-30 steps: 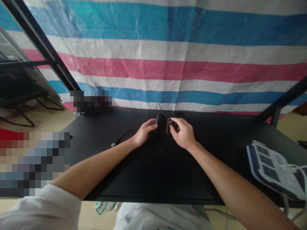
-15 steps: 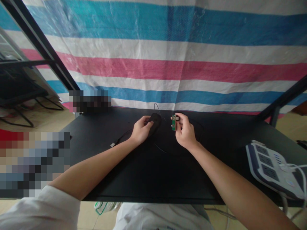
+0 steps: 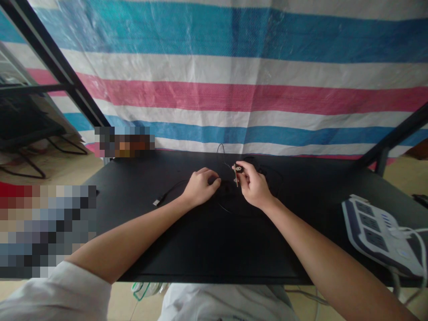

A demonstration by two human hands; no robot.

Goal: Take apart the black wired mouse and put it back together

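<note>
A striped tarpaulin (image 3: 234,67) in blue, white and pink hangs across the whole view at 12 o'clock, with a black metal frame (image 3: 56,71) slanting down in front of it at 10 o'clock. Below it lies a wide black counter (image 3: 207,254), and a white-and-navy power strip (image 3: 377,236) sits on it at about 4 o'clock, with a white cord trailing off its near end. Two pixelated patches cover whatever lies at 9 o'clock and along the far left of the counter.

Both bare forearms reach in from white sleeves to the middle of the counter. The right hand (image 3: 254,186) is raised a little, its fingers (image 3: 242,169) and thumb pinched shut on a small circuit board (image 3: 236,174), which stands upright and edge-on at the hand's 11 o'clock. The left hand (image 3: 200,187) lies curled and low, just beside the right. Its fingers are bent over a black computer mouse (image 3: 225,188) – so dark against the counter that I cannot tell whether they grip it. A thin black cable (image 3: 174,189) runs from there to a USB plug (image 3: 156,202) at 9 o'clock.
</note>
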